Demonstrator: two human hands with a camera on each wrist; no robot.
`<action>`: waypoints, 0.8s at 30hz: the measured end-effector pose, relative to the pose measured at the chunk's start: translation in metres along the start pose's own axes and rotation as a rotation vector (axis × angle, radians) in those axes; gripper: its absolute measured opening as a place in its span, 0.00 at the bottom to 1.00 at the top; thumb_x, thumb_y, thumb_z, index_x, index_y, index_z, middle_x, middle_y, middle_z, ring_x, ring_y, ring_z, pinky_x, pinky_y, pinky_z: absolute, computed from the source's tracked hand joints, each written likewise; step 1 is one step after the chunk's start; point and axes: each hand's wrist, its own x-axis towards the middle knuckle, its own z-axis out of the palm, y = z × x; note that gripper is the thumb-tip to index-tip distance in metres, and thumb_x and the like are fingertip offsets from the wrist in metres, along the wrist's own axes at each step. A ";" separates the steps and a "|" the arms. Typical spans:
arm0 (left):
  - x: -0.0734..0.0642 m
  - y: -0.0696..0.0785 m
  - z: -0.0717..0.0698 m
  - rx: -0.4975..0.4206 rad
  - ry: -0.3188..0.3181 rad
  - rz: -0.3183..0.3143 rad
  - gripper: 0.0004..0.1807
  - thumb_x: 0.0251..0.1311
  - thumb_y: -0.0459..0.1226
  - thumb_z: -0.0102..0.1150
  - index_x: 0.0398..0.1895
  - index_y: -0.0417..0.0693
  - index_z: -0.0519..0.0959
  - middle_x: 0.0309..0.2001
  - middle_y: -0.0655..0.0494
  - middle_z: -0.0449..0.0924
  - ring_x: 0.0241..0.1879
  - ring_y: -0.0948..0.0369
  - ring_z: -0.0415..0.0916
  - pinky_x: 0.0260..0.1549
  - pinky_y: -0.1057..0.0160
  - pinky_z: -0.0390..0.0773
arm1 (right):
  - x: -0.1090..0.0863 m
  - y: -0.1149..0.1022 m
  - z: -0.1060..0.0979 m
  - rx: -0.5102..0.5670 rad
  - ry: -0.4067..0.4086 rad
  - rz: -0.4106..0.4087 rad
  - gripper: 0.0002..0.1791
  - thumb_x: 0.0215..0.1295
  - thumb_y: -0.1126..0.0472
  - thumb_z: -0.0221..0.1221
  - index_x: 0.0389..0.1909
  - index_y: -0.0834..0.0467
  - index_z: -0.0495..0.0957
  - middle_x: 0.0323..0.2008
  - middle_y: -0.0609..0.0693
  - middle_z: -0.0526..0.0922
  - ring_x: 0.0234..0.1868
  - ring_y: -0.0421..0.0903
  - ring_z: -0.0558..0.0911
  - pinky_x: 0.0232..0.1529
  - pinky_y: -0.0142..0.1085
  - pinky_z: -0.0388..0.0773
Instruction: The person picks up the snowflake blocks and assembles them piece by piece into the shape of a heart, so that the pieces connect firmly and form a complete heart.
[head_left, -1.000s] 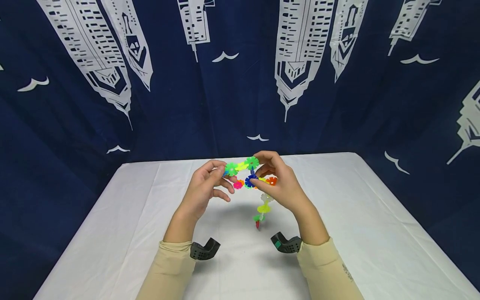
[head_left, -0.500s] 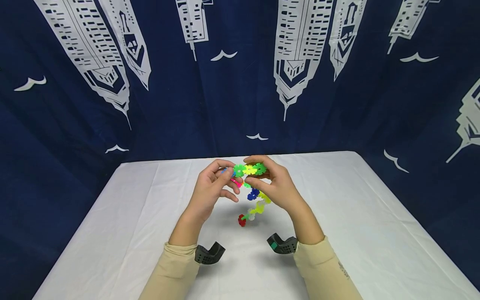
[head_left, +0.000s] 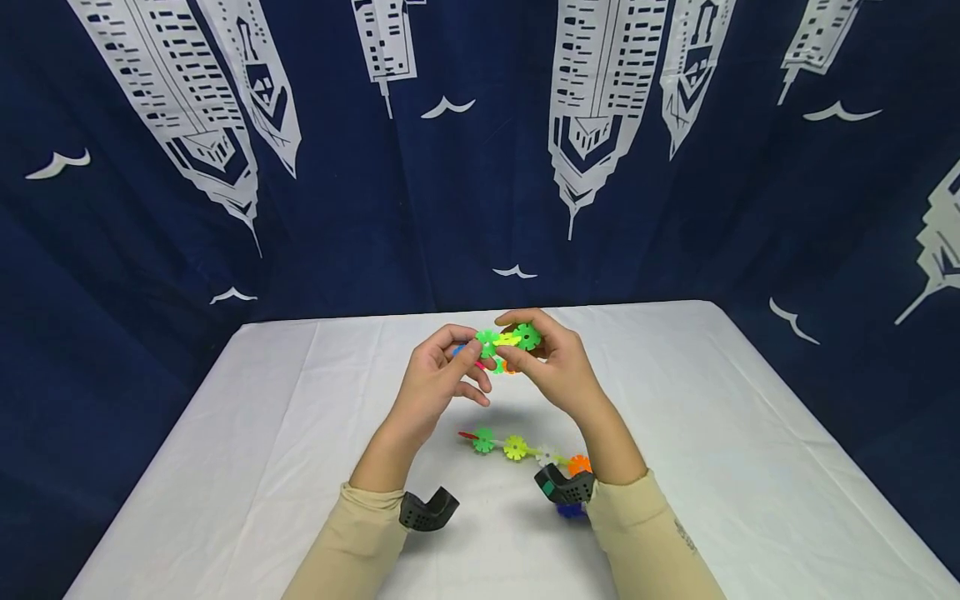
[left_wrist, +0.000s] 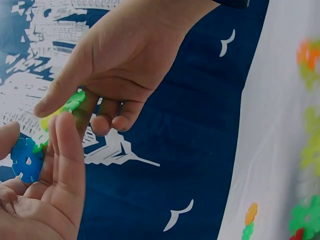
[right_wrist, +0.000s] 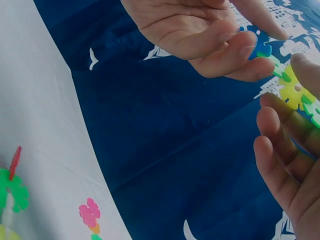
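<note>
Between both hands runs a short chain of flower-shaped plastic discs, held above the table. My left hand (head_left: 435, 371) pinches its left end, at a blue disc (left_wrist: 27, 160) and a green disc (head_left: 487, 342). With thumb and fingers, my right hand (head_left: 558, 367) holds the other end, around a yellow disc (right_wrist: 295, 89) and a second green disc (head_left: 527, 337). Below the hands, a longer chain of discs (head_left: 515, 447) in red, green, yellow, white and orange appears to lie on the table. The right wrist camera and sleeve partly hide it near a dark blue disc (head_left: 570, 510).
A white cloth covers the table (head_left: 300, 467). Behind the hands, a few joined discs, pink (right_wrist: 90, 212), orange (left_wrist: 251, 213) and green, lie on it. A dark blue curtain (head_left: 450, 192) with white building prints hangs at the back. Each wrist carries a black camera (head_left: 429, 510).
The longer chain, which hung below the hands, has dropped and swung out flat toward the front. Both hands still hold the short chain; the left hand has shifted slightly right.
</note>
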 end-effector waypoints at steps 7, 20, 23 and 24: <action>0.001 -0.004 -0.003 0.076 -0.010 -0.032 0.13 0.70 0.37 0.56 0.51 0.38 0.73 0.38 0.52 0.80 0.27 0.61 0.82 0.27 0.60 0.86 | 0.000 0.000 -0.003 -0.061 -0.061 0.009 0.17 0.62 0.67 0.67 0.52 0.58 0.78 0.41 0.54 0.83 0.32 0.40 0.82 0.37 0.33 0.83; 0.001 -0.007 -0.002 0.241 -0.008 -0.131 0.10 0.67 0.41 0.60 0.45 0.45 0.78 0.39 0.52 0.78 0.22 0.61 0.78 0.24 0.63 0.82 | -0.004 -0.005 -0.002 -0.226 -0.281 0.009 0.22 0.62 0.61 0.69 0.55 0.50 0.74 0.33 0.42 0.83 0.31 0.38 0.77 0.35 0.32 0.79; 0.002 -0.009 -0.001 0.242 -0.028 -0.162 0.09 0.67 0.40 0.61 0.43 0.43 0.79 0.36 0.53 0.80 0.19 0.62 0.75 0.22 0.65 0.80 | -0.007 -0.006 -0.003 -0.225 -0.338 0.031 0.27 0.62 0.60 0.69 0.61 0.50 0.71 0.32 0.43 0.83 0.30 0.38 0.77 0.36 0.32 0.81; 0.002 -0.010 0.000 0.241 -0.036 -0.163 0.09 0.67 0.40 0.61 0.42 0.42 0.80 0.34 0.53 0.81 0.18 0.62 0.74 0.21 0.65 0.80 | -0.008 -0.005 -0.004 -0.223 -0.357 0.047 0.30 0.62 0.58 0.69 0.64 0.50 0.69 0.33 0.43 0.83 0.31 0.37 0.79 0.37 0.32 0.82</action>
